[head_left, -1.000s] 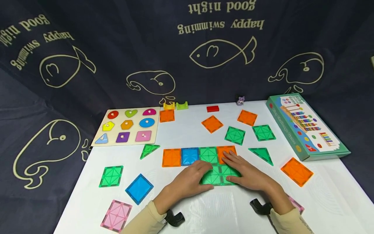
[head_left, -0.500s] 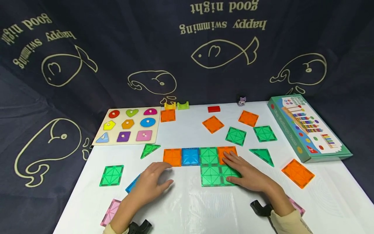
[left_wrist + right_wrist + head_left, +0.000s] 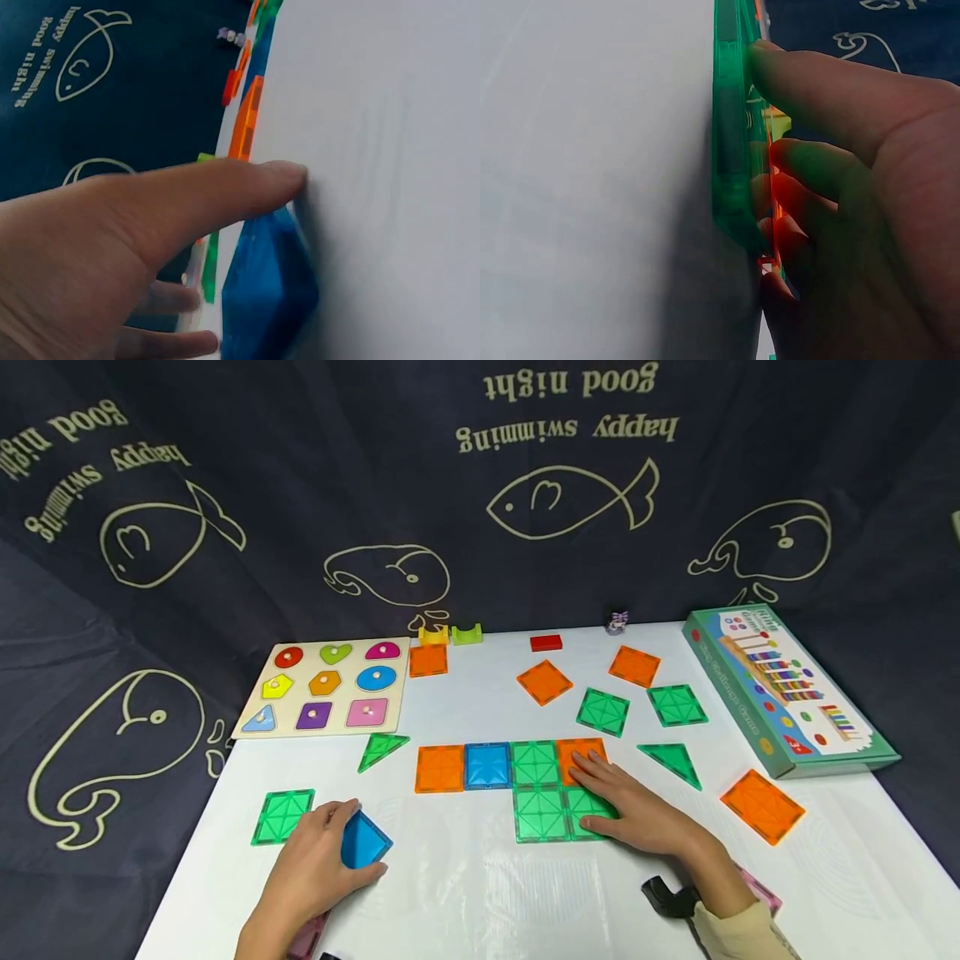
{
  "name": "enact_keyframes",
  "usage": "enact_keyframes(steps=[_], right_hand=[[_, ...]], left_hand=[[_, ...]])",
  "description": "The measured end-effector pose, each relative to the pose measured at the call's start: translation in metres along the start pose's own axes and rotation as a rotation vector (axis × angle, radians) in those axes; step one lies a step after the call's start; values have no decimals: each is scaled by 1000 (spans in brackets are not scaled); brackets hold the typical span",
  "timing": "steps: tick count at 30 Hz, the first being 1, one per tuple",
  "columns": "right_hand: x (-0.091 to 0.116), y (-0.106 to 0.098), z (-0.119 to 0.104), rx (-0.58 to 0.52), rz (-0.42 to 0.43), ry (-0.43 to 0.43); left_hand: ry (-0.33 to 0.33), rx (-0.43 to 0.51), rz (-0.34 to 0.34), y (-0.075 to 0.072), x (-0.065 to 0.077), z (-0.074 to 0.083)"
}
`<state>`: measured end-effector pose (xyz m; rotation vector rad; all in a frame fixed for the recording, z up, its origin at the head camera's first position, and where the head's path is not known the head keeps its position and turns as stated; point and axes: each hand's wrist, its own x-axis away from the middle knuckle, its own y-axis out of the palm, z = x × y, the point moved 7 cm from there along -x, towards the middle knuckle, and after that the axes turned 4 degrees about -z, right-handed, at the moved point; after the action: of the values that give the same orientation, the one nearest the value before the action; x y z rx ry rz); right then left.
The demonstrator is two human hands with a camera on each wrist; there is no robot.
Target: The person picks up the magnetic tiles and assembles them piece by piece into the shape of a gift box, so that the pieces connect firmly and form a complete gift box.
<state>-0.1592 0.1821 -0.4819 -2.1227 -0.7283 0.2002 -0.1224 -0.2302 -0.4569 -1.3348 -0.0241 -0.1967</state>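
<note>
My left hand (image 3: 313,853) is at a blue square magnetic tile (image 3: 363,842) on the left of the table. Its fingers lie along the tile's upper left edge and the thumb at the lower right, gripping it. In the left wrist view the thumb tip touches the blue tile (image 3: 270,292). With fingers spread, my right hand (image 3: 637,806) rests on the orange tile (image 3: 573,752) and the green tile (image 3: 581,802) at the right end of a joined group. That group also has an orange tile (image 3: 440,768), a blue tile (image 3: 487,766) and two green tiles (image 3: 542,814).
Several loose tiles lie around, including a green square (image 3: 282,817), green triangles (image 3: 671,764) and an orange square (image 3: 762,807). A shape puzzle board (image 3: 345,722) sits back left, a game box (image 3: 795,693) back right. Under the left wrist is a pink tile (image 3: 306,937).
My left hand has left the joined group, moved left and down, and taken hold of the loose blue tile. The right hand has stayed on its tiles.
</note>
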Motion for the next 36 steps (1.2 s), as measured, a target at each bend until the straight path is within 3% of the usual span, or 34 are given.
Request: enact_keyframes(steps=[5, 11, 16, 23, 27, 36], right_hand=[[1, 0, -1, 8, 12, -9], [1, 1, 0, -1, -3, 13], [2, 2, 1, -11, -18, 34], [1, 0, -2, -5, -16, 32], [2, -1, -3, -7, -9, 28], [1, -1, -4, -2, 3, 9]], left_hand=[[-37, -3, 11, 0, 4, -4], [22, 10, 18, 1, -2, 10], [137, 53, 14, 6, -10, 45], [415, 73, -47, 12, -24, 96], [544, 50, -30, 13, -34, 123], [684, -27, -17, 18, -50, 162]])
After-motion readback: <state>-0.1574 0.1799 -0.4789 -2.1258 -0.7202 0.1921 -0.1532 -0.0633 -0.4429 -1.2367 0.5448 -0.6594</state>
